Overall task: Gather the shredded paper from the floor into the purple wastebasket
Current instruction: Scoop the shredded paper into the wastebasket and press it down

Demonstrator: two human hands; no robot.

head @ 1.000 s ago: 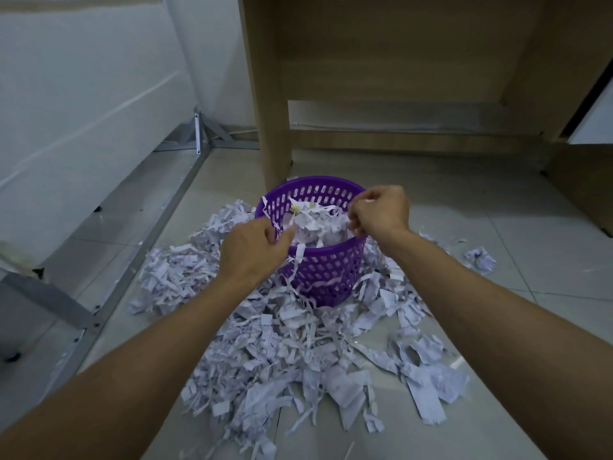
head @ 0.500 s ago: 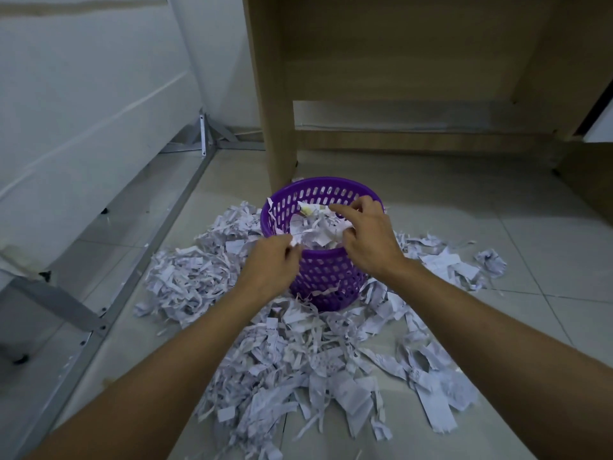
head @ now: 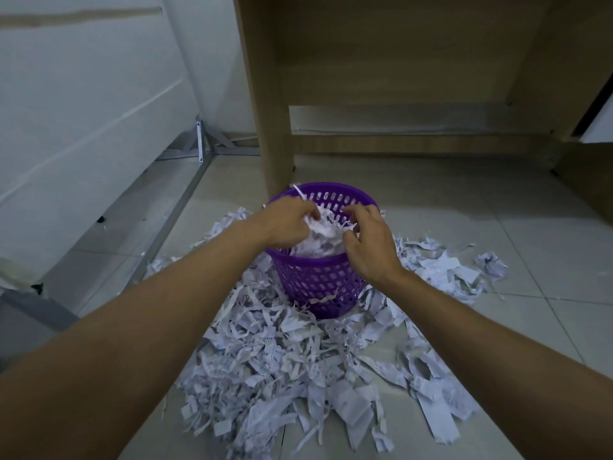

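Both hands have moved over the purple wastebasket (head: 318,283) at 12 o'clock: left hand (head: 287,224) is pinching shredded paper (head: 323,232), right hand (head: 368,244) is spreading, releasing; floor shreds (head: 282,366) are remaining at 6.

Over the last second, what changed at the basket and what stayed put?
Both hands moved from the near rim to over the purple wastebasket: left hand and right hand now press on the paper heaped inside. The basket stayed put; the shredded paper on the floor lies as before.
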